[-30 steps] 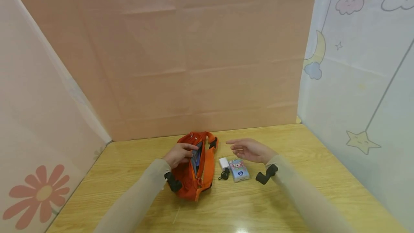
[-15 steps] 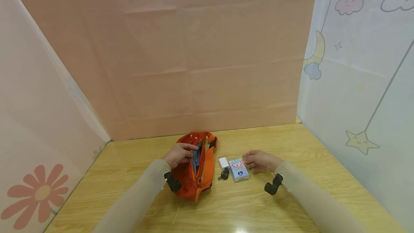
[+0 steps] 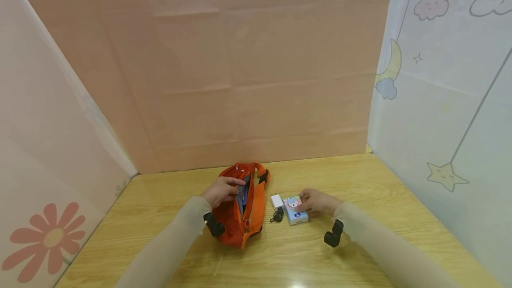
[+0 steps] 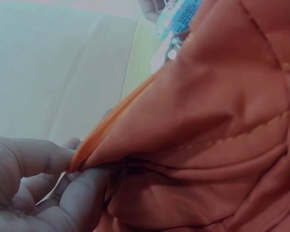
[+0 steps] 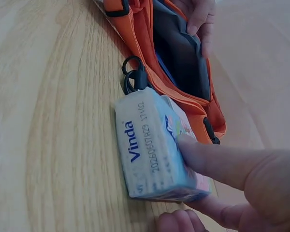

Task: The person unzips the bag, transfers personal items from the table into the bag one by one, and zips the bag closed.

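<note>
An orange waist bag lies on the table with its zip undone, showing a grey lining and something blue inside. My left hand pinches the zipped edge of its opening between thumb and fingers. To the bag's right is a Vinda tissue pack, light blue with a cartoon print. My right hand pinches this pack, thumb on its printed top face and fingers at the far side. Between pack and bag sit a white charger plug and a small coiled black cord.
The wooden table backs onto an orange-pink sheet. Printed white sheets stand at the left and right sides. The bag's orange strap with a black buckle runs along its right side.
My right hand has moved from above the table, out to the right and down onto the tissue pack, which it now grips. The left hand stays at the bag's edge.
</note>
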